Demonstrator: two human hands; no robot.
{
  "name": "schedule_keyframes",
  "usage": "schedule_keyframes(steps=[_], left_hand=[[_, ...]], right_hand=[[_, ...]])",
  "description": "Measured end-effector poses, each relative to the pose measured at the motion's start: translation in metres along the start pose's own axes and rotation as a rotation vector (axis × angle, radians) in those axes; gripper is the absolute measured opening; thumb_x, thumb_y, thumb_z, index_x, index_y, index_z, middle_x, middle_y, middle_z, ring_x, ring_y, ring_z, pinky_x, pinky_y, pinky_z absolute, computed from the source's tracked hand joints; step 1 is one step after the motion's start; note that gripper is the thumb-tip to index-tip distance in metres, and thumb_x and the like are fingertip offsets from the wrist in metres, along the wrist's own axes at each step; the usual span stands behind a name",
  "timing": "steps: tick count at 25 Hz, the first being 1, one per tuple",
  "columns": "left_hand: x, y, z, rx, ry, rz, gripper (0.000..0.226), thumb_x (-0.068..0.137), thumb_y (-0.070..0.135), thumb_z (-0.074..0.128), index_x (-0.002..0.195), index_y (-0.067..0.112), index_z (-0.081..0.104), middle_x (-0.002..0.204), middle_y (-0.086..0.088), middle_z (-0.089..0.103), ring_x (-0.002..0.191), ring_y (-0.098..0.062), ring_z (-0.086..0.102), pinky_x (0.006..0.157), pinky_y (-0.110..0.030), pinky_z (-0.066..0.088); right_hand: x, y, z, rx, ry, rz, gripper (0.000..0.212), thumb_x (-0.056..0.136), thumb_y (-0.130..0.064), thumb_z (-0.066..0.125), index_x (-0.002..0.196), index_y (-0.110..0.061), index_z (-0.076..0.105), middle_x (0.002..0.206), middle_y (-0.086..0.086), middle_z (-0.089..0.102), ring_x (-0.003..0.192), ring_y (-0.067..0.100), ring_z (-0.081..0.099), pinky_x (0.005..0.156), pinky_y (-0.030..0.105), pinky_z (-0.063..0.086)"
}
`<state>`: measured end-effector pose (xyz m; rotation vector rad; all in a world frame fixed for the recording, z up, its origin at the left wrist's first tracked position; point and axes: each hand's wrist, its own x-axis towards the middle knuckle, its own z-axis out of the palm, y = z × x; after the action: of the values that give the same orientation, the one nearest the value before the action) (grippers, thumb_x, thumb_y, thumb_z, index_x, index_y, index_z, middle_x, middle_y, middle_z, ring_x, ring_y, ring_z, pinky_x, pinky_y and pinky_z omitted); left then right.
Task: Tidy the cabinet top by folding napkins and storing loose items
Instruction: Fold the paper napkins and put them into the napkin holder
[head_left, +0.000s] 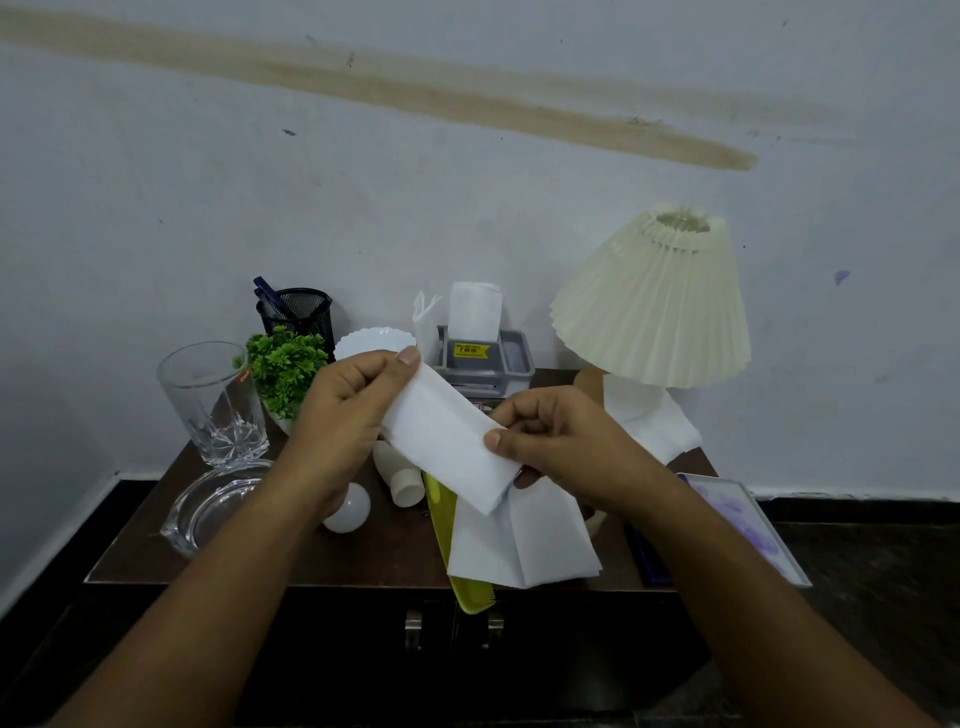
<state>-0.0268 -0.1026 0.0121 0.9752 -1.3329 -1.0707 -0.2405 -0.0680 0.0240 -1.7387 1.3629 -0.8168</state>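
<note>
A folded white napkin (447, 436), a long narrow strip, is held in the air above the dark wooden cabinet top (260, 551). My left hand (343, 410) pinches its upper left end with the thumb on top. Its lower right end is pinched by my right hand (561, 441). Under them lie several unfolded white napkins (524, 540), partly covering a yellow-green comb (457, 577). A grey plastic organiser (488, 364) at the back holds upright folded napkins (475, 312). More white napkin (649, 421) lies at the lamp's foot.
A drinking glass (213, 400), a glass ashtray (213, 509), a small green plant (283, 366), a black mesh pen cup (298, 312), a white scalloped plate (374, 340), a white bulb (348, 506), a white bottle (400, 475), a pleated lamp (654, 306) and a book (748, 530) crowd the top.
</note>
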Motion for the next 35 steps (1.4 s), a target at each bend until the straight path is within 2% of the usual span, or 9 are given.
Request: schedule_keyframes(steps=[5, 9, 12, 15, 19, 23, 28, 32, 35], left_hand=[[-0.008, 0.004, 0.014, 0.078, -0.204, 0.055, 0.026, 0.097, 0.023, 0.06, 0.08, 0.01, 0.075, 0.07, 0.005, 0.07, 0.066, -0.004, 0.06, 0.061, -0.017, 0.047], [-0.008, 0.002, 0.016, -0.078, -0.145, -0.064, 0.023, 0.087, 0.031, 0.066, 0.099, 0.013, 0.075, 0.09, -0.001, 0.077, 0.082, -0.012, 0.071, 0.07, -0.026, 0.058], [-0.008, -0.002, 0.019, -0.147, -0.159, -0.16, 0.031, 0.085, 0.014, 0.07, 0.116, 0.014, 0.069, 0.103, -0.005, 0.079, 0.094, -0.02, 0.076, 0.07, -0.031, 0.062], [-0.004, -0.004, 0.016, -0.139, -0.124, -0.14, 0.029, 0.088, 0.004, 0.068, 0.117, 0.008, 0.068, 0.104, -0.011, 0.078, 0.097, -0.023, 0.075, 0.078, -0.034, 0.063], [-0.004, -0.006, 0.016, -0.069, -0.166, -0.109, 0.023, 0.092, 0.001, 0.064, 0.113, 0.009, 0.069, 0.098, -0.008, 0.078, 0.09, -0.017, 0.074, 0.073, -0.025, 0.06], [-0.002, -0.007, 0.019, -0.066, -0.015, -0.072, 0.025, 0.097, 0.014, 0.063, 0.121, 0.019, 0.066, 0.103, -0.001, 0.076, 0.093, -0.012, 0.072, 0.071, -0.022, 0.057], [0.003, -0.007, 0.025, -0.1, 0.077, -0.082, 0.024, 0.099, 0.02, 0.061, 0.123, 0.021, 0.065, 0.109, 0.0, 0.073, 0.096, -0.007, 0.072, 0.068, -0.017, 0.056], [0.005, -0.006, 0.028, -0.09, 0.069, -0.058, 0.022, 0.101, 0.029, 0.057, 0.12, 0.025, 0.066, 0.108, 0.008, 0.073, 0.094, 0.003, 0.069, 0.074, -0.017, 0.056], [0.008, -0.005, 0.025, -0.073, 0.088, -0.066, 0.022, 0.1, 0.041, 0.053, 0.116, 0.032, 0.067, 0.103, 0.022, 0.072, 0.097, 0.009, 0.065, 0.083, -0.016, 0.051]], right_hand=[[-0.002, -0.003, 0.007, 0.064, 0.044, -0.05, 0.029, 0.087, -0.016, 0.077, 0.109, -0.024, 0.061, 0.095, 0.002, 0.072, 0.088, 0.018, 0.073, 0.085, 0.043, 0.062], [0.0, -0.002, 0.011, 0.148, 0.186, -0.07, 0.027, 0.084, -0.009, 0.077, 0.094, -0.021, 0.055, 0.086, 0.001, 0.069, 0.077, 0.018, 0.068, 0.077, 0.042, 0.061], [0.001, -0.001, 0.012, 0.2, 0.299, -0.099, 0.025, 0.085, -0.007, 0.077, 0.088, -0.019, 0.056, 0.09, 0.0, 0.07, 0.085, 0.018, 0.071, 0.079, 0.039, 0.062], [-0.001, -0.004, 0.009, 0.161, 0.192, -0.124, 0.013, 0.088, -0.002, 0.073, 0.088, -0.014, 0.068, 0.099, -0.006, 0.071, 0.092, 0.014, 0.072, 0.079, 0.035, 0.063], [-0.002, -0.001, 0.008, -0.077, 0.046, -0.09, 0.02, 0.092, -0.01, 0.071, 0.106, -0.023, 0.078, 0.105, -0.011, 0.071, 0.086, 0.005, 0.069, 0.074, 0.024, 0.059], [0.003, 0.001, 0.006, -0.217, 0.261, -0.101, 0.045, 0.098, -0.019, 0.062, 0.142, -0.02, 0.056, 0.119, -0.001, 0.064, 0.1, 0.012, 0.063, 0.094, 0.039, 0.057], [0.026, 0.0, 0.004, -0.492, 0.417, -0.082, 0.06, 0.098, -0.027, 0.055, 0.152, -0.023, 0.029, 0.13, 0.003, 0.05, 0.115, 0.024, 0.056, 0.105, 0.048, 0.046], [0.036, -0.001, 0.014, -0.616, 0.441, -0.043, 0.07, 0.1, -0.024, 0.053, 0.159, -0.02, 0.015, 0.148, 0.005, 0.042, 0.125, 0.02, 0.049, 0.094, 0.019, 0.031], [0.038, -0.005, 0.017, -0.674, 0.468, -0.036, 0.072, 0.103, -0.026, 0.05, 0.161, -0.018, 0.009, 0.157, 0.006, 0.033, 0.129, 0.02, 0.047, 0.097, 0.026, 0.039]])
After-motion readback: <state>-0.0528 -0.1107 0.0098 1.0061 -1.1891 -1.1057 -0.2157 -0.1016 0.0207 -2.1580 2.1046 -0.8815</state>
